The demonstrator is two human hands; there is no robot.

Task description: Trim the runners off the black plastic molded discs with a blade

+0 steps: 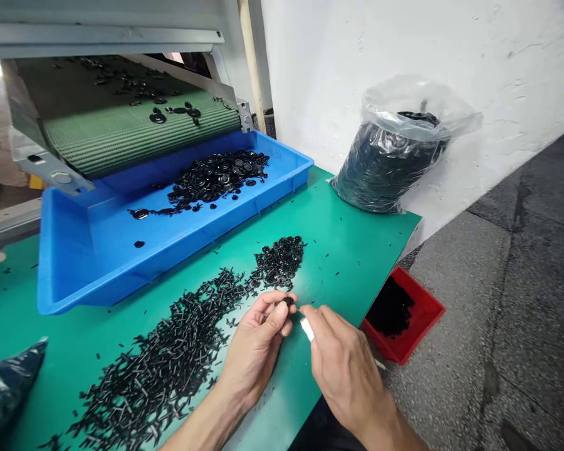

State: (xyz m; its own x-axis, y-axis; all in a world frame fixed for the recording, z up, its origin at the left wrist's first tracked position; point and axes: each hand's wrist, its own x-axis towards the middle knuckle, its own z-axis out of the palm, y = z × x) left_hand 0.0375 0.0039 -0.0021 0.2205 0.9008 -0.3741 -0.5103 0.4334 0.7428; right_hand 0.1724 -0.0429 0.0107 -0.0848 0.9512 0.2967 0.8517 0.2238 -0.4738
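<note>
My left hand pinches a small round black part between thumb and fingers, above the green table. Close on its right, my right hand is closed around a small tool with a white handle; its thin tip points at the black part. Just beyond my left hand lies a small heap of black parts. A long pile of thin black pieces spreads to the left of my left forearm.
A blue tray with round black parts sits under the end of a green conveyor belt. Against the white wall stands a clear bag of black pieces. A red bin is beside the table; another bag lies lower left.
</note>
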